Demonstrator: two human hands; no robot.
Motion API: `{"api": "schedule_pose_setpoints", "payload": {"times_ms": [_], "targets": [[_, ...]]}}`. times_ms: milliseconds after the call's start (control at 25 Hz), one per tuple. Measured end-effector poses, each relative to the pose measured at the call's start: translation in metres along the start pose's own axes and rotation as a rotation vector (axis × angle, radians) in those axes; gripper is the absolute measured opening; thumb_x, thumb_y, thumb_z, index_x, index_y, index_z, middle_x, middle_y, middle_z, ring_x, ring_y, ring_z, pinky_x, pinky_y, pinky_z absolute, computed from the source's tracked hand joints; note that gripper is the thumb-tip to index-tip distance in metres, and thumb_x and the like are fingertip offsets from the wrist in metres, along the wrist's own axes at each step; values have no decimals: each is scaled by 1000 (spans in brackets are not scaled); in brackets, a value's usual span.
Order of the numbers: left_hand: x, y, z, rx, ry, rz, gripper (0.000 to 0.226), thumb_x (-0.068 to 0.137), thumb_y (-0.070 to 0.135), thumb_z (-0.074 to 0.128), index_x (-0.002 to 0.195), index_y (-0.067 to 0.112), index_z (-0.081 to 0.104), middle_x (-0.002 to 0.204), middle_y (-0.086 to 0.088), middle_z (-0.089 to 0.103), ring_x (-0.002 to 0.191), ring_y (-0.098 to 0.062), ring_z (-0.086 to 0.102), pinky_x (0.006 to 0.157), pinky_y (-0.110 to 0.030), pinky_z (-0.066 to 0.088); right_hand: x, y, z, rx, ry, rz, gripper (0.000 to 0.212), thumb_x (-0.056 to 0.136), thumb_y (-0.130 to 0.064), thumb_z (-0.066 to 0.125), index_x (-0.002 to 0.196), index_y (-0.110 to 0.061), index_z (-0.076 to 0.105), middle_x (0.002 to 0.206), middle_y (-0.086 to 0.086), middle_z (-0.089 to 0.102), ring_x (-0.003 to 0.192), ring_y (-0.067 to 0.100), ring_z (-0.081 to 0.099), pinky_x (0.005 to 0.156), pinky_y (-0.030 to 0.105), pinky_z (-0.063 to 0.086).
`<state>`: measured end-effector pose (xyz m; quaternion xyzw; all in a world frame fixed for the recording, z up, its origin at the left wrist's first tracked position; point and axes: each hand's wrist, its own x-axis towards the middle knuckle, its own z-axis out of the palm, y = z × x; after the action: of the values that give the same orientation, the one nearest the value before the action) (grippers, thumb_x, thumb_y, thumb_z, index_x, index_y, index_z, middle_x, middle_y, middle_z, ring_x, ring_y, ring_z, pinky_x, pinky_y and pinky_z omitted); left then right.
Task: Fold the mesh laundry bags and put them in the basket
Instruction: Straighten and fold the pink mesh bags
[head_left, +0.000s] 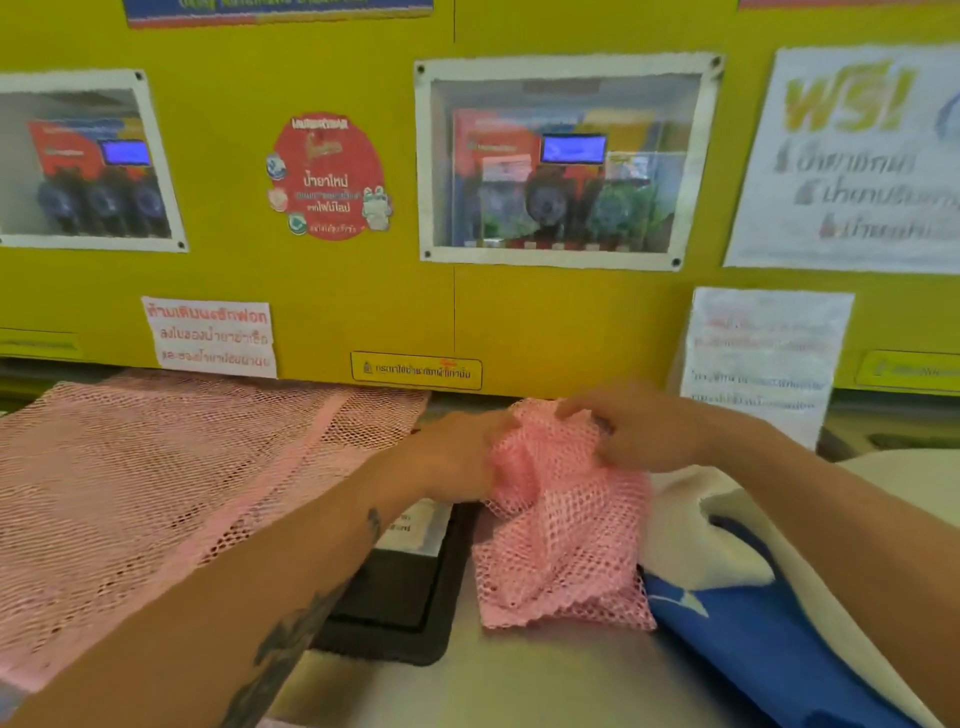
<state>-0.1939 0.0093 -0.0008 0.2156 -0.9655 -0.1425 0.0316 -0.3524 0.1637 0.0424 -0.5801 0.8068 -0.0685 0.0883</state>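
A small pink mesh laundry bag (563, 540) hangs crumpled above the grey machine top, held up near the yellow wall. My left hand (457, 452) grips its upper left part. My right hand (639, 431) pinches its top right edge from above. Its lower end rests on the surface. A larger pink mesh bag (171, 478) lies spread flat to the left, partly under my left forearm. No basket is in view.
A black panel (395, 592) with a white label sits in the machine top below my left arm. Blue and white cloth (737, 587) lies piled at the right. The yellow wall (519, 322) with notices and windows stands close behind.
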Motion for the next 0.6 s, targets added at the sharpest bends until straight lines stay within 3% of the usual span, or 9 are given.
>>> {"api": "schedule_pose_setpoints", "payload": {"times_ms": [120,240,320,360,400,480,560,600], "targets": [[-4,8,-29,-208,307,-3,30,89,10,51,110,22,68,108,-2,69,84,-13,63,66,-28,50,2,9,-18,73,181,-63,52,88,-9,59,135,-30,53,108,-8,55,91,11,53,67,24,40],[-23,9,-89,-458,722,-96,28,87,6,49,84,23,71,83,-4,71,68,-15,62,64,-30,49,6,7,-36,397,478,-131,37,89,-5,60,118,-27,65,91,-3,67,80,13,63,68,30,52],[-35,3,-115,-472,923,-151,29,85,11,45,86,24,70,89,-5,71,76,-18,63,66,-31,48,9,2,-42,556,484,-142,31,91,-8,60,114,-27,67,84,-2,68,72,12,64,73,35,55],[-41,2,-119,-457,943,-185,32,86,12,42,92,26,69,98,-6,70,81,-20,62,66,-31,48,8,-2,-42,543,402,-139,29,93,-14,61,118,-28,65,88,-2,68,75,12,64,74,33,53],[-46,-1,-119,-426,892,-214,34,88,12,39,100,26,67,105,-7,67,82,-20,61,63,-29,45,7,-8,-40,498,273,-143,31,95,-21,60,125,-28,61,98,-4,67,84,12,63,75,29,50],[-62,-8,-109,-329,545,-236,31,94,13,43,115,29,59,105,-1,63,80,-15,59,62,-28,44,7,-23,-26,346,-17,-163,48,96,-33,60,142,-28,48,120,-11,55,107,11,56,84,24,41],[-83,-15,-101,-376,154,-256,40,87,18,60,123,32,55,100,-1,66,83,-18,68,77,-35,54,13,-40,-7,221,-201,-215,65,93,-39,62,150,-27,35,133,-14,46,123,8,45,95,23,35],[-90,-24,-101,-464,65,-277,46,81,18,65,123,33,56,97,-4,70,84,-22,72,86,-40,55,21,-48,3,175,-251,-236,72,90,-41,64,152,-28,31,143,-13,44,125,7,43,98,24,35]]}}
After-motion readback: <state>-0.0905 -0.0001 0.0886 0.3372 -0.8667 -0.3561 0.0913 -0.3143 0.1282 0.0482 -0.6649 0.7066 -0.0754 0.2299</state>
